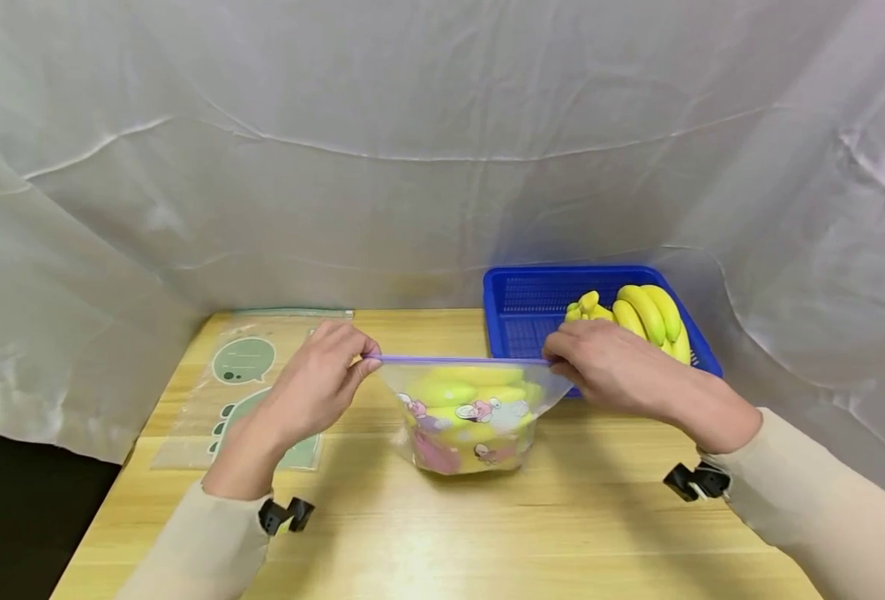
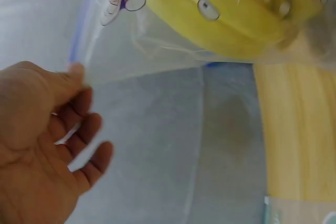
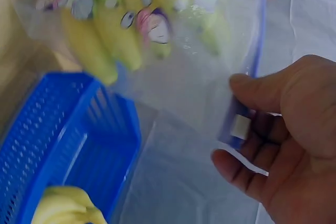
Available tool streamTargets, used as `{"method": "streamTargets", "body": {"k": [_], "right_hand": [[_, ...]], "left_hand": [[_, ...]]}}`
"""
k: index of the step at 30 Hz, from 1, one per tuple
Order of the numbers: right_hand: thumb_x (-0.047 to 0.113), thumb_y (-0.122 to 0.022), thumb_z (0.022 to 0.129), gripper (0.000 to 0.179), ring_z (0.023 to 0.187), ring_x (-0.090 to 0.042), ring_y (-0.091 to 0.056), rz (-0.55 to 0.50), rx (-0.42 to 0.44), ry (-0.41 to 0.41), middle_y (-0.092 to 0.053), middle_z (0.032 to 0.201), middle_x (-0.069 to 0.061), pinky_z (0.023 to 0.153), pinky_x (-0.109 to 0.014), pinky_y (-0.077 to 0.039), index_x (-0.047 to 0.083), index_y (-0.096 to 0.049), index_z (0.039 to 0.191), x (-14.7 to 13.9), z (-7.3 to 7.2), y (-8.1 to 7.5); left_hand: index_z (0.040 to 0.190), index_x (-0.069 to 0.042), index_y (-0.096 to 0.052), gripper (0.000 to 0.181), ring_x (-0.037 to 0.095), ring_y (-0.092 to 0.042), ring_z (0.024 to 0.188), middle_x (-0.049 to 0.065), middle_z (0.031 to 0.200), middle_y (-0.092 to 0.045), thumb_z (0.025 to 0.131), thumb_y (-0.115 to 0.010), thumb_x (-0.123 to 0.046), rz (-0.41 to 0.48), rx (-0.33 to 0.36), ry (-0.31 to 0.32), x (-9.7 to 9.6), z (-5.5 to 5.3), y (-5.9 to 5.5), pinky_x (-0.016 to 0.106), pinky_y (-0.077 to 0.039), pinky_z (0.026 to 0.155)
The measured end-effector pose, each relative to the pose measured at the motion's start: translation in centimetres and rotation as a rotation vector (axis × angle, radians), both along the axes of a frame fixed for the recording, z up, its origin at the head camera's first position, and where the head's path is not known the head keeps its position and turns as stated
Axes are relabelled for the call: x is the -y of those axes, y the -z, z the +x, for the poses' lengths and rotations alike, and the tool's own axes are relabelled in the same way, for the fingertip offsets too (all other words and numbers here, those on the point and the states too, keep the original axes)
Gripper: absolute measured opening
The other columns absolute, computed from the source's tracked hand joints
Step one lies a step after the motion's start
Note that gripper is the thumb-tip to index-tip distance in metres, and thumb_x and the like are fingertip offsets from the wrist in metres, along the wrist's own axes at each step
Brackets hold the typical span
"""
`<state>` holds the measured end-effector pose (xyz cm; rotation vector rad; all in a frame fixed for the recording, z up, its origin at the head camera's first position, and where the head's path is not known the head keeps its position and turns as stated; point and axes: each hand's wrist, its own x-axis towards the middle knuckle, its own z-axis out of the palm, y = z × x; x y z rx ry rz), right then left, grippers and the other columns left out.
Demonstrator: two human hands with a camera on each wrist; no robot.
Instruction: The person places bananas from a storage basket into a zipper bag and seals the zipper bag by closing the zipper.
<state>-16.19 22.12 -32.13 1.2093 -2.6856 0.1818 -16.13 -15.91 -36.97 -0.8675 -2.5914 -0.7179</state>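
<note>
A clear zip bag [image 1: 472,417] with pink cartoon prints and a purple top strip holds several yellow bananas [image 2: 210,19]. The left hand [image 1: 322,375] pinches one end of the strip between thumb and fingertip, its other fingers loosely bent in the left wrist view. At the opposite end, the right hand [image 1: 607,358] grips the strip near a small white slider [image 3: 241,127], thumb on one face and fingers behind. The strip is stretched straight between the hands, and the bag hangs below it, close over the table.
A blue plastic basket [image 1: 521,300] with more bananas [image 1: 648,312] stands at the back right, partly behind the right hand. Flat on the wooden table [image 1: 427,550] at left lies another clear bag [image 1: 195,425] with green prints. Grey fabric [image 1: 412,208] hangs behind.
</note>
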Motion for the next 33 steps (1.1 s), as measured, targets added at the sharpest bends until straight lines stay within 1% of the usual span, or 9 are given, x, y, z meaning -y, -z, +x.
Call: {"method": "streamTargets", "body": {"k": [2, 4, 8, 12, 16, 20, 23, 28, 33], "right_hand": [[0.004, -0.073, 0.096, 0.010, 0.081, -0.013, -0.059, -0.026, 0.005, 0.016, -0.065, 0.090, 0.002, 0.074, -0.036, -0.054, 0.013, -0.068, 0.097, -0.3, -0.5, 0.4], [0.007, -0.070, 0.100, 0.008, 0.080, -0.013, -0.055, -0.066, 0.068, 0.055, -0.062, 0.090, 0.002, 0.073, -0.035, -0.051, 0.013, -0.065, 0.097, -0.5, -0.9, 0.9], [0.016, -0.068, 0.103, 0.007, 0.077, -0.012, -0.050, -0.188, 0.238, 0.149, -0.058, 0.089, 0.003, 0.070, -0.032, -0.046, 0.014, -0.063, 0.099, -1.1, -1.2, 2.5], [0.019, -0.077, 0.097, 0.016, 0.081, -0.014, -0.057, -0.365, 0.406, 0.228, -0.063, 0.093, 0.000, 0.070, -0.028, -0.051, 0.011, -0.067, 0.106, -1.6, -1.2, 4.0], [0.018, -0.079, 0.095, 0.015, 0.082, -0.018, -0.060, -0.476, 0.498, 0.261, -0.066, 0.093, -0.002, 0.069, -0.027, -0.052, 0.010, -0.070, 0.105, -1.5, -1.3, 5.0], [0.016, -0.078, 0.096, 0.007, 0.079, -0.021, -0.058, -0.496, 0.472, 0.291, -0.065, 0.088, -0.001, 0.066, -0.027, -0.049, 0.012, -0.072, 0.098, -1.3, -1.5, 5.5], [0.012, -0.078, 0.095, 0.007, 0.077, -0.018, -0.057, -0.502, 0.410, 0.266, -0.064, 0.087, 0.001, 0.064, -0.026, -0.049, 0.014, -0.072, 0.095, -1.3, -1.4, 5.8], [0.002, -0.077, 0.093, 0.017, 0.074, -0.007, -0.051, -0.530, 0.216, 0.101, -0.060, 0.086, 0.008, 0.062, -0.025, -0.047, 0.017, -0.067, 0.093, -1.2, -1.3, 6.6], [0.003, -0.077, 0.094, 0.018, 0.078, -0.005, -0.049, -0.504, 0.165, 0.072, -0.060, 0.090, 0.010, 0.066, -0.025, -0.046, 0.018, -0.067, 0.096, -0.7, -1.3, 7.0]], "left_hand": [[0.100, -0.010, -0.066, 0.005, 0.028, -0.059, 0.107, 0.003, 0.099, -0.069, 0.102, -0.068, -0.013, -0.038, -0.032, -0.005, 0.0, 0.9, 0.0, 0.045, -0.050, 0.093], [0.100, -0.010, -0.065, 0.005, 0.025, -0.059, 0.105, 0.001, 0.098, -0.068, 0.104, -0.066, -0.013, -0.051, -0.014, -0.026, 0.0, 1.6, 0.1, 0.042, -0.050, 0.089], [0.102, -0.011, -0.065, 0.004, 0.023, -0.057, 0.105, 0.000, 0.099, -0.067, 0.105, -0.064, -0.013, -0.030, 0.076, -0.092, 0.4, 2.2, 0.5, 0.041, -0.047, 0.085], [0.103, -0.011, -0.065, 0.005, 0.024, -0.055, 0.107, 0.003, 0.105, -0.067, 0.106, -0.062, -0.013, 0.021, 0.158, -0.140, 0.9, 2.5, 0.9, 0.042, -0.047, 0.086], [0.106, -0.013, -0.065, 0.006, 0.024, -0.054, 0.109, 0.005, 0.113, -0.067, 0.106, -0.063, -0.019, 0.077, 0.226, -0.143, 1.5, 2.5, 1.1, 0.044, -0.047, 0.087], [0.107, -0.015, -0.068, 0.010, 0.024, -0.057, 0.115, 0.003, 0.116, -0.069, 0.102, -0.071, -0.023, 0.095, 0.250, -0.111, 2.0, 2.3, 1.2, 0.047, -0.048, 0.094], [0.101, -0.014, -0.070, 0.007, 0.024, -0.060, 0.114, 0.002, 0.111, -0.074, 0.099, -0.074, -0.019, 0.035, 0.166, -0.079, 2.2, 2.2, 1.1, 0.046, -0.051, 0.091], [0.097, -0.012, -0.071, 0.005, 0.025, -0.064, 0.105, 0.002, 0.101, -0.077, 0.096, -0.076, -0.013, -0.098, -0.023, -0.073, 2.6, 2.5, 0.2, 0.044, -0.052, 0.088], [0.097, -0.011, -0.070, 0.006, 0.028, -0.063, 0.105, 0.004, 0.102, -0.076, 0.098, -0.075, -0.015, -0.163, -0.026, -0.131, 2.8, 2.6, 0.4, 0.047, -0.051, 0.092]]}}
